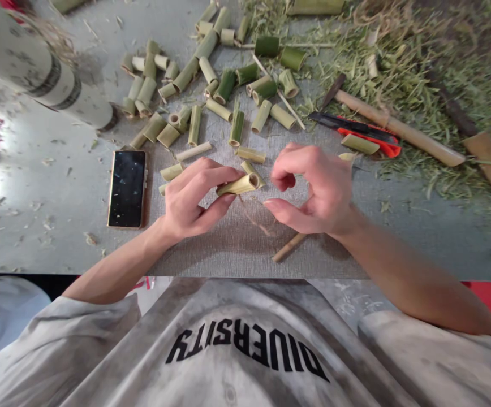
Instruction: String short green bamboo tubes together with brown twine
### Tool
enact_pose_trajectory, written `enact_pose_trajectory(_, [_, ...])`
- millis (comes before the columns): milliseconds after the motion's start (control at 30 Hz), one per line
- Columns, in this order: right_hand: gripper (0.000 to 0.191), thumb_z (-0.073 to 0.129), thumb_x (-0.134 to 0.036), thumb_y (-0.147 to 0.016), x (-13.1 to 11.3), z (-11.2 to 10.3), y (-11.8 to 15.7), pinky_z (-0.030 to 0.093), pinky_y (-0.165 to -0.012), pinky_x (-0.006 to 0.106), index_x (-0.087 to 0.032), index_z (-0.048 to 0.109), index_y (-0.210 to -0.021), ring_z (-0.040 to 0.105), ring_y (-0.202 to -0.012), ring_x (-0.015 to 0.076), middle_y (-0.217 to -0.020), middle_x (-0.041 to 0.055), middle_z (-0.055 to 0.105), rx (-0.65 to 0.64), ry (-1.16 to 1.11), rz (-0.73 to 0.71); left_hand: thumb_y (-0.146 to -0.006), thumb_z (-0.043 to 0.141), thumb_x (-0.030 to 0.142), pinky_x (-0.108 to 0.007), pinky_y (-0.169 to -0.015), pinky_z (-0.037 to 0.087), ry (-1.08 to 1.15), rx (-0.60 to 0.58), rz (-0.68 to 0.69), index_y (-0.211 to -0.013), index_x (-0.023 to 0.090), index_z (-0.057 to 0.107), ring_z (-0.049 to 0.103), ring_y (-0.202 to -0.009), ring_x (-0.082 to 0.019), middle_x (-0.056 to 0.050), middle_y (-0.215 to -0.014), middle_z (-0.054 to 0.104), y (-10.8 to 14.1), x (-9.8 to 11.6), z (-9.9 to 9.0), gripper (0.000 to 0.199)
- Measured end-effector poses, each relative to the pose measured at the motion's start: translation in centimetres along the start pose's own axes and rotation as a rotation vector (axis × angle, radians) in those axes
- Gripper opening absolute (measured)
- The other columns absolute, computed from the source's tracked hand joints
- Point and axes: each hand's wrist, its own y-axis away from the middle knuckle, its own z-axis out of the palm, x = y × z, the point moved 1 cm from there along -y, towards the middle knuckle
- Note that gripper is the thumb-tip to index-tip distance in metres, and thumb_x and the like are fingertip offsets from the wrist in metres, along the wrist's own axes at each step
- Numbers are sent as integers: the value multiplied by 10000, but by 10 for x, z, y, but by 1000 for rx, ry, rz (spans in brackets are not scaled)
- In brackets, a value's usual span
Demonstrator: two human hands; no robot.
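The left hand [197, 198], just right of the phone [126, 189], grips a short bamboo tube [237, 185] between thumb and fingers, its hollow end turned away from the phone. A second tube [249, 167] shows behind that end; whether it is held too cannot be told. The right hand [319, 189], farther right of the phone, curls its fingers with the thumb set apart, leaving a gap between them; it has no clear grip on anything. A strand of twine [254, 217] hangs or lies between the hands, to the right of the phone. A stick [288, 247] lies to the right of the phone and nearer the person, partly under the right forearm. Beyond the phone and to its right, many cut tubes [188, 73] are scattered on the grey table [54, 243]. Well to the right of the phone are a black and orange knife [356, 125], a wooden-handled tool [415, 135] and a heap of shavings [381, 62]. A white cylinder [12, 48] stands out beyond the phone, to its left.
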Motion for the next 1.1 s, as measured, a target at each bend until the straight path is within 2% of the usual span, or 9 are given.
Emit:
enact_pose_trajectory(167, [190,605,-285,-1084,-3,-4,1,584,-773,411,-335,671,-1254,728,-887,243,-975,33,754,-75,0,-24,-1101,636,331,-364,-677,599,65,-34,-69,-1431,287,746,699,-758,-211,-46,-925,724,1,-4,-2,350])
enact_pose_trajectory(367, [139,588,-258,-1124,0,2,2,573,-737,337,-245,700,-1205,706,-839,172,-922,12,741,-8,60,-71,-1114,647,359,-382,-672,617,76,-46,-135,-1436,320,772,697,-740,-211,-46,-923,750,3,-6,-3,347])
enact_pose_trajectory(467, [142,583,-271,-1138,-1,3,-3,567,-734,330,-231,712,-1181,694,-812,156,-913,8,739,15,43,-46,-1090,708,314,-391,-808,689,186,-136,-247,-1539,326,700,769,-873,-210,-55,-1128,805,5,-6,0,449])
enact_pose_trajectory(567, [96,608,-250,-1118,0,-18,-20,541,-680,333,-260,702,-1129,656,-727,145,-864,-9,712,202,2,73,-1066,756,291,-359,-869,714,345,-185,-363,-1569,315,661,798,-949,-195,-68,-1249,793,6,-6,4,512])
enact_pose_trajectory(667, [139,610,-187,-1114,6,-58,-36,519,-700,345,-294,690,-1075,663,-777,156,-979,28,714,386,15,232,-1030,826,339,-298,-769,702,465,-112,-530,-1472,292,689,782,-870,-176,-41,-1056,765,7,-10,7,465])
enact_pose_trajectory(700, [159,658,-133,-1069,8,-73,-39,480,-673,335,-270,721,-1020,644,-749,152,-944,29,719,552,92,196,-1013,852,358,-283,-731,691,501,-79,-577,-1434,288,684,766,-826,-166,-27,-1002,749,8,-12,7,459])
enact_pose_trajectory(733, [177,677,-91,-1043,12,-85,-40,449,-667,327,-244,750,-993,643,-742,148,-906,30,725,578,150,164,-998,872,375,-272,-696,679,535,-47,-606,-1397,287,669,744,-779,-153,-13,-973,739,8,-14,8,456])
enact_pose_trajectory(900, [84,847,-176,-978,51,-94,-28,501,-708,331,-185,803,-907,640,-715,151,-829,57,771,169,393,366,-961,908,399,-244,-598,620,635,67,-631,-1259,305,555,686,-676,-113,26,-982,765,9,-25,12,472])
enact_pose_trajectory(1100, [165,764,-278,-1043,73,-77,-27,509,-800,374,-198,798,-903,599,-745,173,-847,62,780,-163,495,288,-1006,853,414,-289,-584,614,609,97,-631,-1260,317,509,679,-678,-122,35,-989,790,12,-30,11,438])
